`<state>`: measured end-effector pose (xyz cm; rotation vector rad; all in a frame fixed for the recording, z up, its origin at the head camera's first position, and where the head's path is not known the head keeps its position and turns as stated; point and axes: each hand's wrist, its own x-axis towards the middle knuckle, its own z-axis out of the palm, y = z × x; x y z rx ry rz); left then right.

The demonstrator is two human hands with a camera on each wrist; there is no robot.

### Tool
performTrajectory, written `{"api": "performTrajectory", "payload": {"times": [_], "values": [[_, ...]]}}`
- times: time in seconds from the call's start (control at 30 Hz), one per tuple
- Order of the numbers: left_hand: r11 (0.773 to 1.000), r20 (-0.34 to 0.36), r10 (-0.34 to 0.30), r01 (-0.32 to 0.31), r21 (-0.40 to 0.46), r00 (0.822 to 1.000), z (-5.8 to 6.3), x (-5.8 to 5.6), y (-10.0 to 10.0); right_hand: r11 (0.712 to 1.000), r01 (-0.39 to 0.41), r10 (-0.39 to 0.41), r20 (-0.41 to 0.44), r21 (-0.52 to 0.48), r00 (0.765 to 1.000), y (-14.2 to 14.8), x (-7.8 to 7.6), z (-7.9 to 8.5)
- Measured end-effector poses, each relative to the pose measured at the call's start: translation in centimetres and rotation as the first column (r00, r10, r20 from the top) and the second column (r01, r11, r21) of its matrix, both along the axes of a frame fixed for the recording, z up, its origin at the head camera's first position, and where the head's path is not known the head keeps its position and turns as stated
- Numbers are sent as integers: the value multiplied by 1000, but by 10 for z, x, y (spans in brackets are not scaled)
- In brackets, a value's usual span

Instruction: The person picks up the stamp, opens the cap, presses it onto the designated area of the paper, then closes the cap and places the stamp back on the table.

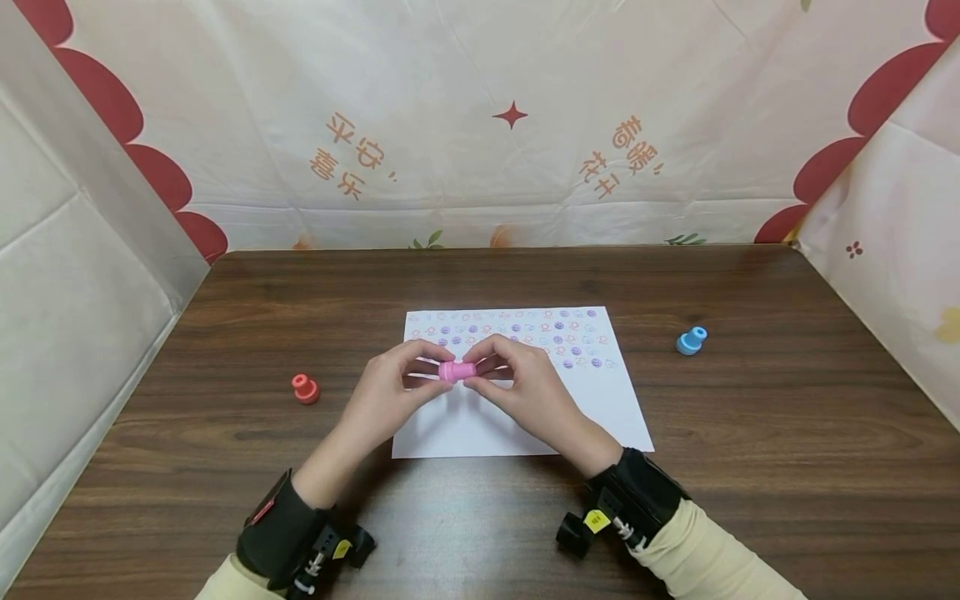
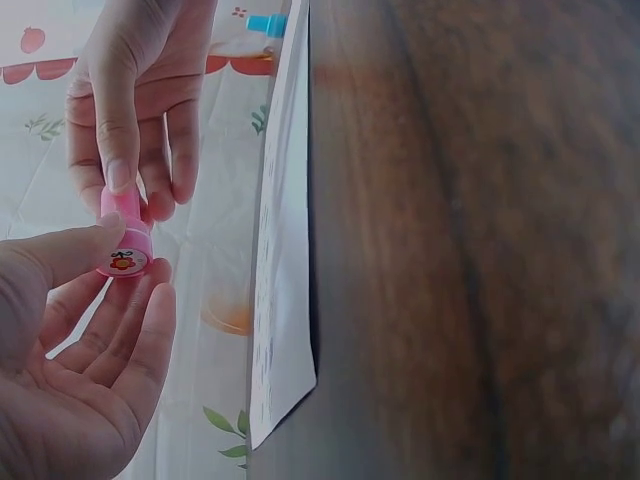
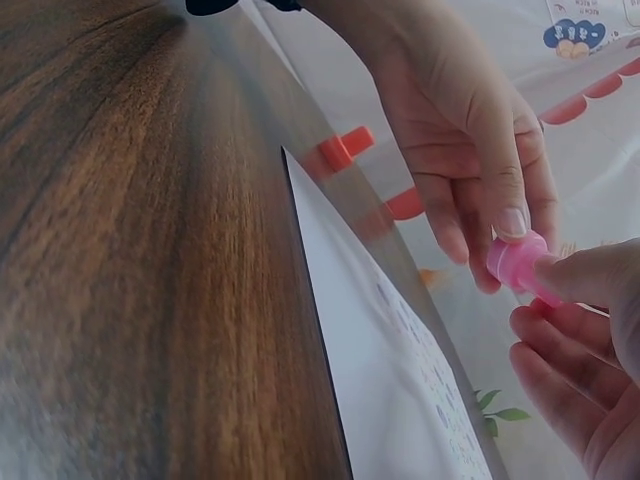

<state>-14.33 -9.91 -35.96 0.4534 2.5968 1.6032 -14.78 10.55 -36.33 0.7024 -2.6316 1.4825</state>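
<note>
Between both hands, above the sheet of paper (image 1: 517, 417), is a small pink stamp (image 1: 457, 371) lying sideways. My left hand (image 1: 386, 387) pinches its wide end between thumb and fingers. The narrower handle end is pinched by my right hand (image 1: 534, 392). In the left wrist view, the wide end of the pink stamp (image 2: 124, 250) bears a red flower picture. Rows of small purple, blue and red printed marks cover the far part of the paper; its near part is blank white.
A red stamp (image 1: 305, 389) stands on the brown wooden table (image 1: 225, 467) left of the paper. To the right stands a blue stamp (image 1: 692, 341). Pale printed cloth (image 1: 450, 150) hangs behind the table and along both sides.
</note>
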Motion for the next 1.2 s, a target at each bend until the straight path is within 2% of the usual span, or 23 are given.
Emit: {"api": "performTrajectory", "payload": {"times": [0.3,0.57,0.83,1.2], "values": [[1000,-9,23,-24,-17,1000,1,-1,-6,1000,13,-13,-1,15,1000,6,-1,3],[997,14,52,-51,-58,999,8,0,-15,999,29,-29,-14,25,999,15,-3,5],[990,-21,93,-95,-105,995,14,-1,-26,998,55,-54,-42,23,998,27,-5,8],[989,-54,131,-135,-65,990,20,-5,-43,991,125,-121,-93,38,988,48,-13,11]]}}
